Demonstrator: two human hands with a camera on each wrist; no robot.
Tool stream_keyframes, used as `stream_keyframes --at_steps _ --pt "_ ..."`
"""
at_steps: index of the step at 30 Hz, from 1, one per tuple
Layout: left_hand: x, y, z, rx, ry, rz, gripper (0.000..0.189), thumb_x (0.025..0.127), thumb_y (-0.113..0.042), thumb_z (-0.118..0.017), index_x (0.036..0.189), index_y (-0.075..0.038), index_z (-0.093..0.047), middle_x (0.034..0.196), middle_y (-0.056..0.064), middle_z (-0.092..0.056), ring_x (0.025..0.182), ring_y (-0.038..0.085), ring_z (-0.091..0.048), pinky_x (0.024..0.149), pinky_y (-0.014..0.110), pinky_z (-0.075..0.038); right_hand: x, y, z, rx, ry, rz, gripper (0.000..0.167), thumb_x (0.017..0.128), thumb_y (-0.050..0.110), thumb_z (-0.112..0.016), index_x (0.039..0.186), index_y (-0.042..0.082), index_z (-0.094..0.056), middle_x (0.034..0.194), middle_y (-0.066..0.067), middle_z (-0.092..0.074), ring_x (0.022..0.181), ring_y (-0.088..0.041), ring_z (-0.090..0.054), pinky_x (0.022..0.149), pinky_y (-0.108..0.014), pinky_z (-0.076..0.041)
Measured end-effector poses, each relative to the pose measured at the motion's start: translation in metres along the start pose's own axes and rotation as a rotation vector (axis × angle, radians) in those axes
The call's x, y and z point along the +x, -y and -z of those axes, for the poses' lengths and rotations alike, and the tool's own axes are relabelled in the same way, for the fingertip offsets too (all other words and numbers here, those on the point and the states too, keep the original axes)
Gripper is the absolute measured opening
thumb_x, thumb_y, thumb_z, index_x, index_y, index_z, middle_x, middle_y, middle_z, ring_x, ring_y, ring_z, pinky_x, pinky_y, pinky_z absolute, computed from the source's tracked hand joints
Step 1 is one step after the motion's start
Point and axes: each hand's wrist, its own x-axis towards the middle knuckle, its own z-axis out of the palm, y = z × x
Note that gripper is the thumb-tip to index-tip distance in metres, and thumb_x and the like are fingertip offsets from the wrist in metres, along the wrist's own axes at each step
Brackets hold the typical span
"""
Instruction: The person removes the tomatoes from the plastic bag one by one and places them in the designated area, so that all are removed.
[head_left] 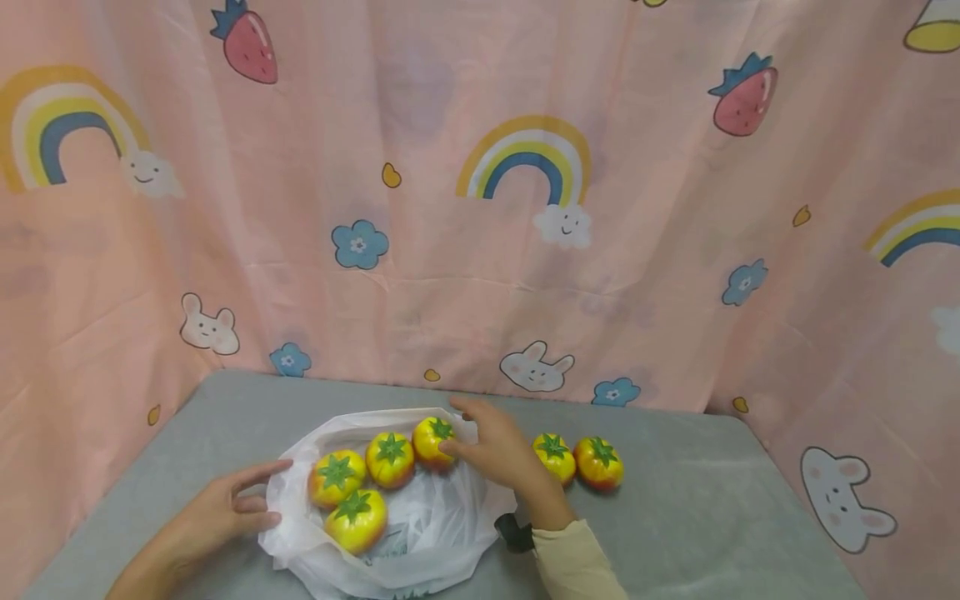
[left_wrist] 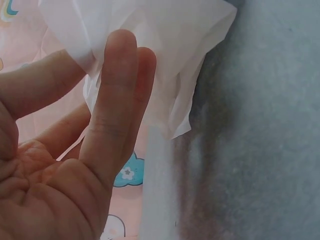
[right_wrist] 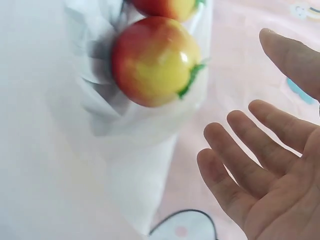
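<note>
A white plastic bag lies with its mouth open on the grey table. Inside are several yellow-and-red tomatoes with green star-shaped tops. My left hand touches the bag's left side, thumb and fingers apart. In the left wrist view its straight fingers rest against the plastic, which hides the thumb tip. Above the bag's right rim is my right hand, fingers spread, thumb beside the farthest tomato. The right wrist view shows that palm holding nothing, apart from a tomato.
Two more tomatoes sit side by side on the table, right of my right hand, which partly covers one. A pink patterned curtain hangs behind the table. A dark band circles my right wrist.
</note>
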Motion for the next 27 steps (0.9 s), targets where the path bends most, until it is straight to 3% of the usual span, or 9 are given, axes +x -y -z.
stream_keyframes --at_steps 8,20,27 --pt "-0.001 -0.001 -0.002 -0.002 -0.013 -0.007 0.087 0.082 -0.019 -0.081 0.154 -0.005 -0.033 0.151 0.032 -0.037 0.097 0.020 -0.069 0.095 0.048 -0.056 0.006 -0.004 -0.015 0.018 0.052 -0.059 0.062 0.088 0.034 -0.076 0.143 0.016 -0.053 0.143 -0.009 -0.055 0.125 -0.033 -0.057 0.102 -0.053 -0.050" --pt "0.000 0.000 -0.001 0.030 -0.019 0.023 0.088 0.083 -0.026 -0.080 0.155 -0.009 -0.033 0.154 0.029 -0.034 0.098 0.019 -0.065 0.099 0.054 -0.052 0.009 -0.001 -0.025 0.003 -0.021 -0.127 0.058 0.086 0.031 -0.078 0.138 0.016 -0.058 0.133 -0.007 -0.061 0.112 -0.026 -0.062 0.092 -0.043 -0.058" --pt "0.000 0.001 -0.001 0.015 -0.012 0.010 0.087 0.084 -0.023 -0.080 0.155 -0.008 -0.033 0.152 0.030 -0.037 0.096 0.019 -0.067 0.098 0.051 -0.053 0.014 -0.003 -0.033 -0.012 0.019 -0.197 0.066 0.084 0.033 -0.079 0.141 0.012 -0.054 0.137 -0.012 -0.058 0.119 -0.029 -0.059 0.102 -0.049 -0.052"
